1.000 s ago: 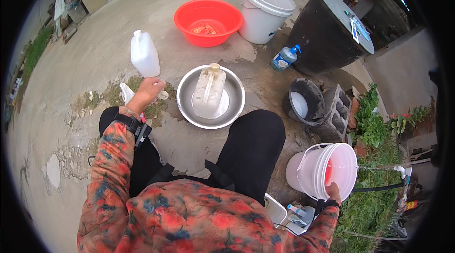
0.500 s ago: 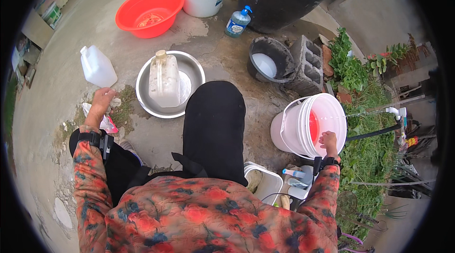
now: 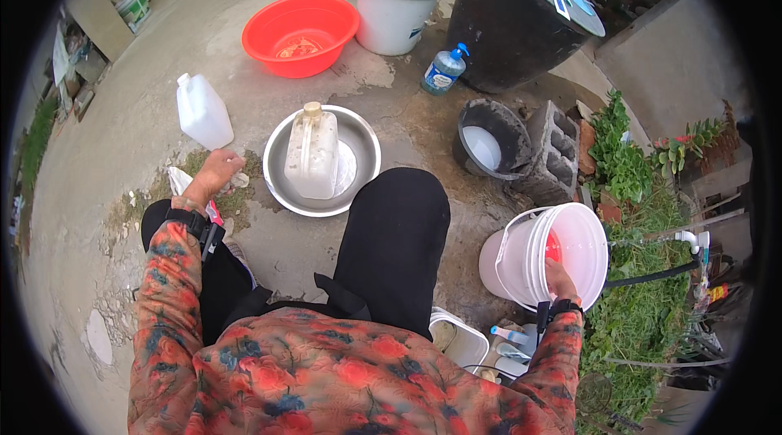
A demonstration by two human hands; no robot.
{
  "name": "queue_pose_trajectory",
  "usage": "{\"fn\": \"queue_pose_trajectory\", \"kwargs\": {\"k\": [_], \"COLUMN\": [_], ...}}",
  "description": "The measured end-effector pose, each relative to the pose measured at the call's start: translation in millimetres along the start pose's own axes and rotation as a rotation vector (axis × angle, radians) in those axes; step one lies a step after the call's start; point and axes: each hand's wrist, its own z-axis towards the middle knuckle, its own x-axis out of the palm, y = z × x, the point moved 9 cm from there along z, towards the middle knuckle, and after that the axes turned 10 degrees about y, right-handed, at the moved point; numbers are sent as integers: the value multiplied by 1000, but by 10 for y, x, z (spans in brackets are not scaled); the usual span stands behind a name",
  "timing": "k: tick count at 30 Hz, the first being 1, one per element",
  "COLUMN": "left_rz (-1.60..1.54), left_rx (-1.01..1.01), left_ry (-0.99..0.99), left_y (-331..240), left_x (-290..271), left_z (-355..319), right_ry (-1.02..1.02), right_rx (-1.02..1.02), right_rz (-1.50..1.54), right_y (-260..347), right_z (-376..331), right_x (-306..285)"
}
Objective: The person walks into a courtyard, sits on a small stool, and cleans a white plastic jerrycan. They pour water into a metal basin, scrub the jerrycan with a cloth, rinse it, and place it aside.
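The scene is an outdoor concrete yard [image 3: 122,109], damp in patches, with grass and plants along the right side. The person crouches over it. The right hand [image 3: 560,279] grips the rim of a white plastic bucket [image 3: 521,260] tipped on its side beside the right knee, its inside showing red. The left hand [image 3: 213,176] rests low on the ground with fingers curled; whether it holds anything cannot be told, though scraps of white and red lie just beside it.

To handle the bucket well, the grip on the rim should stay firm and the tilt slow, since a bucket on its side could roll or spill toward the grass.

A round steel basin [image 3: 358,150] sits in front of the knees with a cloudy rectangular plastic jug [image 3: 312,151] lying in it over a little water. A white plastic jug with a cap [image 3: 203,112] stands near the left hand. Farther off, a red plastic basin [image 3: 300,32] holds shallow murky water, and a white lidded pail [image 3: 399,3] stands closed. A black bucket [image 3: 487,142] holds something white, by a grey cinder block [image 3: 551,154].
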Motion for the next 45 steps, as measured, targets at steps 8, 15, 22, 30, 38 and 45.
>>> {"fn": "queue_pose_trajectory", "kwargs": {"k": [8, 15, 22, 30, 38, 45], "left_rz": [47, 96, 153, 214, 391, 266], "left_rx": [-121, -104, -99, -110, -57, -119], "left_ry": [-51, -2, 19, -11, -12, -20], "left_y": [66, -5, -52, -52, -59, 47], "left_x": [-11, 3, 39, -13, 10, -37], "left_z": [-57, -56, -85, -165, -98, -135], "right_ry": [-29, -150, -371, -462, -318, -465], "right_rx": [-41, 302, 144, 138, -106, -21], "right_rz": [-163, -508, -889, -407, 421, 739], "right_y": [106, -174, -174, -341, -385, -433], "right_z": [303, -163, 0, 119, -642, -1170], "right_x": [-73, -364, -273, -388, -282, -465]}}
